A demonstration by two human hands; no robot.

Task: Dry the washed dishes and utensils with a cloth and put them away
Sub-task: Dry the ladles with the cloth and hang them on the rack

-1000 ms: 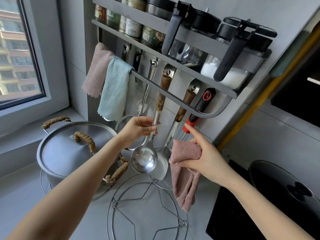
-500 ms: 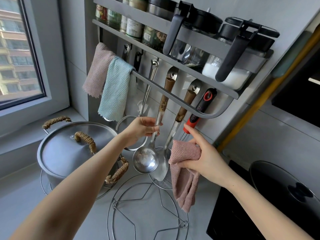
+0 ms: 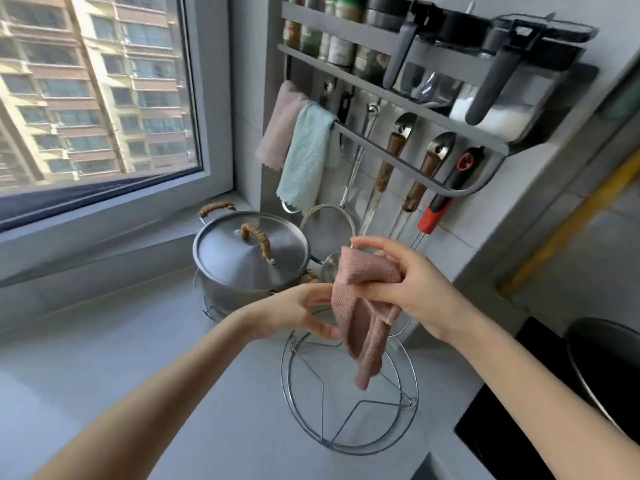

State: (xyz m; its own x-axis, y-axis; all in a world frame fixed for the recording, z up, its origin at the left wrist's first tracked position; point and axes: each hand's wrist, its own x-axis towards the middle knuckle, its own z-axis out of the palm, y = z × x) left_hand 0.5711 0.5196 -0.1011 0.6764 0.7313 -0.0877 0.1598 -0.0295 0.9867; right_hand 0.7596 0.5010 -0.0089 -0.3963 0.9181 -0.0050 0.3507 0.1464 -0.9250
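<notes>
**potwatcher:** What's on your feed? Left side first pls.

**rig_op:** Far left is the window (image 3: 97, 91), with tower blocks outside. Below it on the desk (image 3: 138, 341) sits a steel pot (image 3: 249, 251) with its lid on and rope-wrapped handles. It's parked on a wire stand (image 3: 204, 303) that I only see slivers of. Above the pot, a pink towel (image 3: 280, 133) and a teal towel (image 3: 304, 157) hang over the rail of the wall rack (image 3: 550, 112). The teal one overlaps the pink.

**potwatcher:** And the hands?

**rig_op:** The left hand (image 3: 298, 313) is low, over the round wire trivet (image 3: 349, 403). Its fingers are loosely curled, tips meeting the left edge of the drying cloth (image 3: 360, 306). Pinching or only touching? I can't tell, the cloth hides the tips. The right hand (image 3: 415, 292) has the cloth bunched between thumb and curled fingers, index finger straight on top. The cloth's tail dangles above the trivet.

**potwatcher:** Where's the ladle?

**rig_op:** The ladle (image 3: 388, 164) hangs on the rack by its wooden handle, just right of a mesh strainer (image 3: 327, 233). Only a crescent of its bowl peeks out left of the cloth, the rest is behind cloth and hand. The skimmer (image 3: 420, 178) next to it has its head fully covered. Further right hangs a red-and-black handled tool (image 3: 437, 207), working end hidden too. At the right edge are a black hob (image 3: 512, 420) and a dark round pan (image 3: 609, 362), both cropped by the frame.
</notes>
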